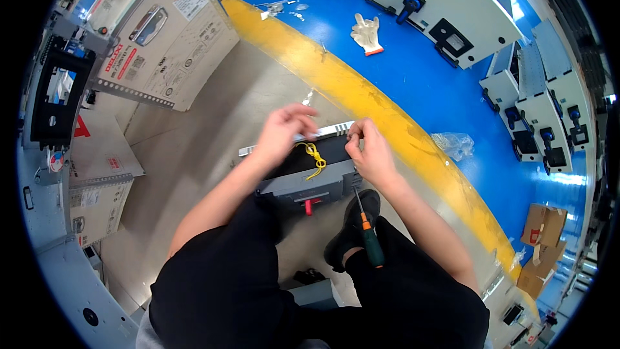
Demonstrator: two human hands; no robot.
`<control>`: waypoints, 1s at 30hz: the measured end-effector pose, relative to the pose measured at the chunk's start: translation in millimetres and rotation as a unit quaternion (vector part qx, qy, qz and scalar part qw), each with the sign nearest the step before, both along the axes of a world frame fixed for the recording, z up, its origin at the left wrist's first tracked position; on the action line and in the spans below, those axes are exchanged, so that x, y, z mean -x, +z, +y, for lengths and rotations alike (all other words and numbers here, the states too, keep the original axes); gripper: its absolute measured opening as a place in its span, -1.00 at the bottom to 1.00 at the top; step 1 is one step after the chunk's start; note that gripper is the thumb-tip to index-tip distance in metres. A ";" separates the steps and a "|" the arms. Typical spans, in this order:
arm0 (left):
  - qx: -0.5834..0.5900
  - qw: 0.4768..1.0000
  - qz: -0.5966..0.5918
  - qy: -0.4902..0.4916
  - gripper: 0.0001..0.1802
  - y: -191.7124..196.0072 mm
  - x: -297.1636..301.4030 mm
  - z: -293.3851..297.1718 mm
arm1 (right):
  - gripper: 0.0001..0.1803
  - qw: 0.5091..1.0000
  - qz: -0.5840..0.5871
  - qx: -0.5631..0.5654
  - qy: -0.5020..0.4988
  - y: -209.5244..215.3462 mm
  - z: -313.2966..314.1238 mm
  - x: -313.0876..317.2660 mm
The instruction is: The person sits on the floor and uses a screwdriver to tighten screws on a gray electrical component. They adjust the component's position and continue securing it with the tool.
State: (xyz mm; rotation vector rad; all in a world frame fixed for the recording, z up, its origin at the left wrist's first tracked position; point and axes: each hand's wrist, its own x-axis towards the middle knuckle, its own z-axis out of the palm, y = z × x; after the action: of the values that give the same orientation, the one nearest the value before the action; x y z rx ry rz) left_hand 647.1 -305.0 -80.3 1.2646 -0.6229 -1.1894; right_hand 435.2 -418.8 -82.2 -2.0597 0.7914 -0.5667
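My left hand [284,130] lies with its fingers curled over the near end of the long perforated metal strip [323,134], and my right hand [369,152] pinches the other end of the same strip between thumb and fingertips; if something small, like a screw, is inside this pinch, I cannot tell. The strip rests across the top of the grey metal box [303,184], which stands on the floor between my knees, directly under both hands. Just below my left fingers hangs a yellow wire [314,157], twisted in a loop, and I think I must keep it away from under the strip so that it is not squeezed. To do this step well, I judge that the left hand should press the strip flat and steady while the right hand aligns its end with the box edge. The screwdriver [368,229] with orange and green handle lies on my right thigh, below my right wrist, easy to reach.
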 end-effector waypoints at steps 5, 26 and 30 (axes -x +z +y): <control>-0.125 0.874 -0.454 -0.118 -0.69 21.2 -5.9 8.4 | -0.89 0.988 -0.068 -0.139 -0.024 -16.4 -15.5 12.9; -0.140 0.788 -0.584 -0.137 -0.58 5.5 21.7 3.4 | -0.66 0.842 -0.017 -0.538 -0.019 -148.4 -50.4 7.3; -0.139 0.786 -0.586 -0.139 -0.57 1.3 18.2 6.5 | -0.59 0.782 -0.051 -0.620 -0.022 -145.3 -40.5 -4.0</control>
State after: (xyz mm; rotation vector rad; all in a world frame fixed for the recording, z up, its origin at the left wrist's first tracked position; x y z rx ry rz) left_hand 628.9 -298.6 -79.0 2.2081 -1.6215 -0.5823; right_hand 439.3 -459.3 -227.5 -0.7681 0.8089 -0.0684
